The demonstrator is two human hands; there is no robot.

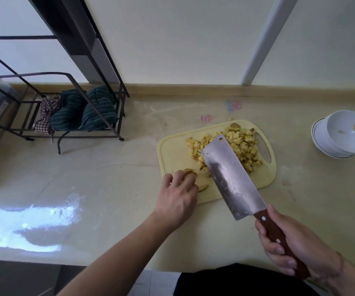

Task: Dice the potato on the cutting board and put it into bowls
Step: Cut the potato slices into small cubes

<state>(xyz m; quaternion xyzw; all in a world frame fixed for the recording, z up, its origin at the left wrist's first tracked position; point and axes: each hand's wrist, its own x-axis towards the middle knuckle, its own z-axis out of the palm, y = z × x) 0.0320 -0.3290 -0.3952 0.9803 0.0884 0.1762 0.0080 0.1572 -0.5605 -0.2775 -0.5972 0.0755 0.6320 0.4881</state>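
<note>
Two white bowls [341, 135] sat nested at the right edge of the frame, on the pale worktop [108, 189], well apart from the cutting board [172, 150]. The board lay right of centre, its long axis running from lower left to upper right, its handle slot toward the bowls. A heap of diced potato [242, 146] covered the board's upper right half. My right hand [290, 246] gripped the cleaver [232, 178] by its brown wooden handle, fingers wrapped fully round it. The blade ran from lower right to upper left over the board, its far end above the left edge of the dice; I could not tell whether it touched the board. My left hand [178, 197] rested at the board's lower left corner, fingers curled over a potato end piece [190, 173] with brown skin. A thin potato sliver [203, 187] lay just beside that hand. In the upper left of the frame stood a black wire rack [69, 133] holding folded striped cloths [87, 112].
</note>
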